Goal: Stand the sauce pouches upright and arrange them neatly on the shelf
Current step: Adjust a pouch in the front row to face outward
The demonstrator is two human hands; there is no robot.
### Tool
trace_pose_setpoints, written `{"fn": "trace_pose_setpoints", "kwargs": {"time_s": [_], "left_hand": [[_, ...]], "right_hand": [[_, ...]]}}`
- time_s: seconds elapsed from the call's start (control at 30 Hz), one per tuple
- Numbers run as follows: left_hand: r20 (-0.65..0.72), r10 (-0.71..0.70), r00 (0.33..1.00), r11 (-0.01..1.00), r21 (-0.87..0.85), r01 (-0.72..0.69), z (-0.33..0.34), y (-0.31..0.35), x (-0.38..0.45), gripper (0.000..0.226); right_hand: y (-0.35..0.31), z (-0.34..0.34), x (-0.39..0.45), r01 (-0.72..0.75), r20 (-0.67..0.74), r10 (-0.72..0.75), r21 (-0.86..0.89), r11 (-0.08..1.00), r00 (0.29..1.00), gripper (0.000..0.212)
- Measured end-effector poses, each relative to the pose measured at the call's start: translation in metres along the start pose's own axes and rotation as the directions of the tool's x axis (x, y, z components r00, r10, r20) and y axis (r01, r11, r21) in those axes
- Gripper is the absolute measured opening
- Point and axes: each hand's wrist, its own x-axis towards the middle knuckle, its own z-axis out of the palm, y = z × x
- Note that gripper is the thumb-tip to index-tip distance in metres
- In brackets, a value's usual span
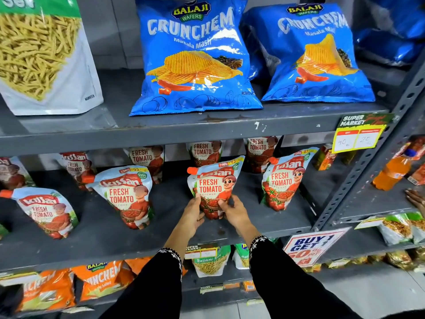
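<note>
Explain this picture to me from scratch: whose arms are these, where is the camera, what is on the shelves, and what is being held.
There is no machine here. One wide-angle camera sits on a person's head, looking forward and down, so the two black-sleeved arms are the wearer's own. The left hand and right hand grip the lower part of one ketchup pouch from either side, holding it upright on the grey middle shelf. Other ketchup pouches stand or lean around it, in front and back rows. The shelf above carries two blue crisp bags and a sev packet; the shelf below holds orange crisp bags. Another person's fingertips show at the right edge.
</note>
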Motion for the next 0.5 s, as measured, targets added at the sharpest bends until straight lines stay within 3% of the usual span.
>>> {"fn": "trace_pose_setpoints", "kwargs": {"time_s": [0.2,0.37,0.5], "left_hand": [[-0.016,0.023,1.0,0.999,0.026,-0.023,-0.018,0.0,-0.01,0.057],[-0.033,-0.017,0.999,0.999,0.049,0.019,-0.056,0.004,-0.02,0.063],[-0.04,-0.043,0.998,0.998,0.053,0.045,-0.108,0.007,-0.033,0.064]], "right_hand": [[0.005,0.008,-0.011,-0.04,-0.163,0.023,-0.101,0.994,0.986,0.053],[0.008,0.036,-0.031,-0.105,-0.382,0.05,-0.124,0.987,0.923,0.046],[0.008,0.085,-0.054,-0.125,-0.503,0.086,-0.044,0.991,0.86,0.047]]}}
